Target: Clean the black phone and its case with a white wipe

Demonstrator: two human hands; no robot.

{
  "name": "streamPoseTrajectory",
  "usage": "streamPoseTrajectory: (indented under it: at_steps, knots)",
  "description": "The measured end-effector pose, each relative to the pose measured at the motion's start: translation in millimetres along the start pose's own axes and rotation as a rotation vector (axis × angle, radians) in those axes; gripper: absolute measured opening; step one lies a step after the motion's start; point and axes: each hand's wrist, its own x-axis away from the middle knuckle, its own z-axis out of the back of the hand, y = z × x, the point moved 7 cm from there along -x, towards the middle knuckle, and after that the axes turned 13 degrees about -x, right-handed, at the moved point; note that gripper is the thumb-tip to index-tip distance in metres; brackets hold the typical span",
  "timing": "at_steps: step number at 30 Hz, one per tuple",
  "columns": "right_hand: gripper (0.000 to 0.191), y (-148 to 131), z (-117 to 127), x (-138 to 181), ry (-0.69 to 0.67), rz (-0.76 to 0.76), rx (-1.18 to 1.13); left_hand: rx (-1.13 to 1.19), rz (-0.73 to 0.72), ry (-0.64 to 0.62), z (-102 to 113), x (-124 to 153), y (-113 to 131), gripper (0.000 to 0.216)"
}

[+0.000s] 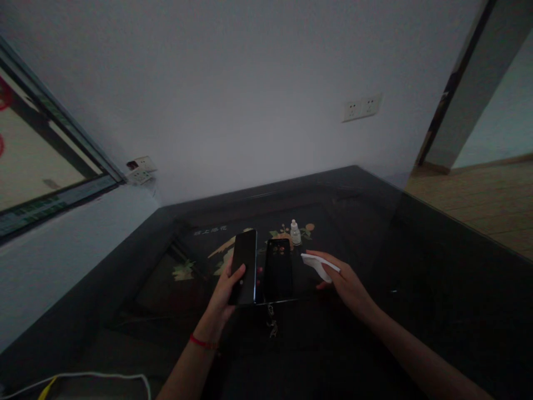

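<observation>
My left hand (226, 289) grips a smartphone (245, 261) along its lower left side, thumb over the dark screen. Just to the right, a black phone case (278, 272) lies on the dark tabletop with its hollow side up, and a small chain strap (272, 322) trails from its lower end. In my right hand (339, 278) a folded white tissue or cloth (320, 265) is pinched between thumb and fingers, to the right of the case. Behind the case stands a small clear bottle (295, 233) with a white cap.
The glossy dark table (166, 322) has a printed flower pattern and meets the wall at the back. A white cable (100, 375) lies at the lower left. Wall sockets (362, 108) sit above the table, and a window (50, 150) is at left.
</observation>
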Motion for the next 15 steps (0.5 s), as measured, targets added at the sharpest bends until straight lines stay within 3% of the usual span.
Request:
streamPoseTrajectory:
  at_steps: [2,6,10,15]
  knots:
    - [0.031,-1,1,0,0.023,-0.024,-0.041,0.391,0.055,-0.075,-16,19,4,0.068]
    - [0.034,5,9,0,0.133,-0.064,-0.073,0.718,0.105,-0.257,-50,47,10,0.075]
    - [0.033,9,14,1,0.212,-0.085,-0.050,0.870,0.135,-0.463,-76,61,7,0.086]
    - [0.024,-11,2,7,0.156,0.011,0.050,0.876,0.139,-0.669,-97,78,6,0.096]
